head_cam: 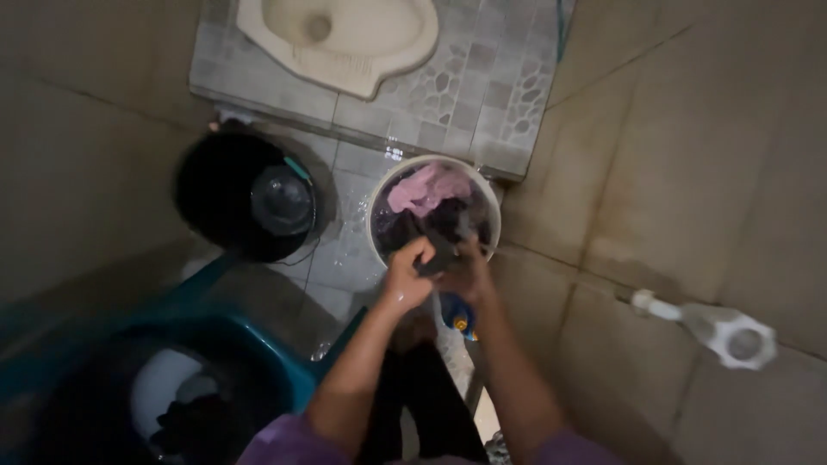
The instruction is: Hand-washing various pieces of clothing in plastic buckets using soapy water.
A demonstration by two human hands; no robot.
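- Left hand point(407, 277) and right hand point(465, 269) are both clamping a dark wet garment point(435, 250) at frame centre, grips closed on it, hands touching.
- Garment is hanging just over the near rim of the white bucket point(376, 202), long axis running away from the hands into the bucket.
- Bucket is holding water, pink cloth point(426, 188), dark clothes.
- Black bucket point(215, 189) at left is carrying a clear lid point(282, 200).
- Teal tub point(258, 344) at lower left is holding dark clothes.

Squat toilet point(340, 39) on tiled step, black bucket point(245, 196), teal tub point(258, 344), white wall tap point(724, 331)
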